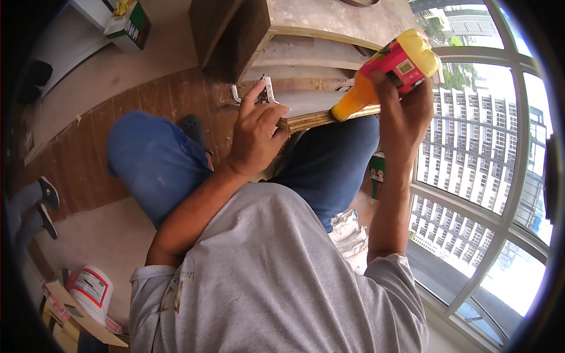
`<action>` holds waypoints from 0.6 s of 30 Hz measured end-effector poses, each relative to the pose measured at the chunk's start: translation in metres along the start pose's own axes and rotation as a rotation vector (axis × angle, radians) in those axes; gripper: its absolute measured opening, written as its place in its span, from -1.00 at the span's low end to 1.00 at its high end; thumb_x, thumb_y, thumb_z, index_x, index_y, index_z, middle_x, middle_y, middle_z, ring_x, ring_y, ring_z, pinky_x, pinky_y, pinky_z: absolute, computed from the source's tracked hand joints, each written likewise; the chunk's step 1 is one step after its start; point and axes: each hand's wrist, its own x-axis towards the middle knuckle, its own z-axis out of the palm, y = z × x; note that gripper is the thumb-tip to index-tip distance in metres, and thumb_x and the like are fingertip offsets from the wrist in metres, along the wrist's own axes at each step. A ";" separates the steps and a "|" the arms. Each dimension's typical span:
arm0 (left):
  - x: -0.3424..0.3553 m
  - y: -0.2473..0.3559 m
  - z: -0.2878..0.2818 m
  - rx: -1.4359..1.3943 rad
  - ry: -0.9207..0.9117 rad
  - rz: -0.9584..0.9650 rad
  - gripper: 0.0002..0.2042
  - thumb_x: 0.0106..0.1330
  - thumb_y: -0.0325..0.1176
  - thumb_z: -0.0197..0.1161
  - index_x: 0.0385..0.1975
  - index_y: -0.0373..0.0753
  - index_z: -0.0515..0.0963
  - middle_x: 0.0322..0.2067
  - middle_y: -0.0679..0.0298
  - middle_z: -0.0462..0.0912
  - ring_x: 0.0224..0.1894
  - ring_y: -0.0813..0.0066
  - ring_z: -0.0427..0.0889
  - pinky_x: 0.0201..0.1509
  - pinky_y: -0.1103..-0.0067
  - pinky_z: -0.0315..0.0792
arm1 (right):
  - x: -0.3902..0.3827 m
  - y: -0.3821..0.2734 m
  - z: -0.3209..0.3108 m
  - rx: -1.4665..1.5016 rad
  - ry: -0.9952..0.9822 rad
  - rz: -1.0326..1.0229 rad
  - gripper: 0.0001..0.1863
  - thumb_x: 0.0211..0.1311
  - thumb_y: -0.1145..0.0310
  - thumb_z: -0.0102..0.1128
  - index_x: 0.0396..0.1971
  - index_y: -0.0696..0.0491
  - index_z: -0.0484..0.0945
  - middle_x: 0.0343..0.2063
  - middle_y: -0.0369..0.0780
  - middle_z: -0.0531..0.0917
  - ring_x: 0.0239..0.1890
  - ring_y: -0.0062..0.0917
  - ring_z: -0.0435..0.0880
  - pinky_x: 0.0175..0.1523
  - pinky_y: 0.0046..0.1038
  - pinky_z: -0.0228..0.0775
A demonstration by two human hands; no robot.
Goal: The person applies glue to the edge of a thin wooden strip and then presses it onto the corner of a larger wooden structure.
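My right hand [406,109] grips a plastic bottle [405,59] with yellow-orange contents and a red label. The bottle is tipped with its neck down, and that end meets the layered edge of a plywood board [315,122]. The board lies across in front of me, above my thigh. At its left end my left hand [257,132] pinches the corner, thumb below and fingers over the top, index finger raised. Just beyond those fingers is a shiny metal clamp-like piece [268,89], partly hidden by the hand.
A wooden cabinet carcass [318,26] stands ahead. Large windows [465,141] line the right side. A green and white box [128,28] is at far left, a white bucket [93,288] at lower left. Another person's shoes [48,194] show on the left over the wood-plank floor [88,141].
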 end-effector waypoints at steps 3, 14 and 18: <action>-0.003 -0.002 0.002 -0.001 0.002 -0.006 -0.55 -0.03 -0.62 0.52 -0.06 -0.25 0.64 -0.16 0.11 0.77 0.43 -0.16 0.44 0.38 0.18 0.44 | -0.019 -0.018 0.037 0.038 -0.026 -0.126 -0.57 0.26 0.39 0.56 0.03 0.18 0.58 -0.20 -0.20 0.76 -0.20 -0.63 0.75 -0.07 -0.48 0.68; -0.003 -0.002 0.003 0.012 0.009 0.007 -0.56 -0.02 -0.55 0.57 -0.10 -0.22 0.61 -0.22 0.13 0.76 0.38 -0.18 0.47 0.44 0.12 0.35 | -0.006 -0.005 0.016 0.012 -0.027 -0.067 -0.63 0.32 0.46 0.50 0.05 0.21 0.58 -0.15 -0.20 0.77 -0.12 -0.58 0.78 -0.10 -0.47 0.71; -0.006 -0.008 0.006 0.011 0.031 0.038 -0.55 -0.03 -0.54 0.59 -0.10 -0.21 0.60 -0.23 0.14 0.76 0.38 -0.18 0.46 0.44 0.13 0.34 | -0.025 -0.036 0.058 0.017 -0.126 -0.140 -0.58 0.32 0.47 0.50 0.10 0.19 0.56 -0.15 -0.19 0.76 -0.14 -0.60 0.77 -0.11 -0.49 0.72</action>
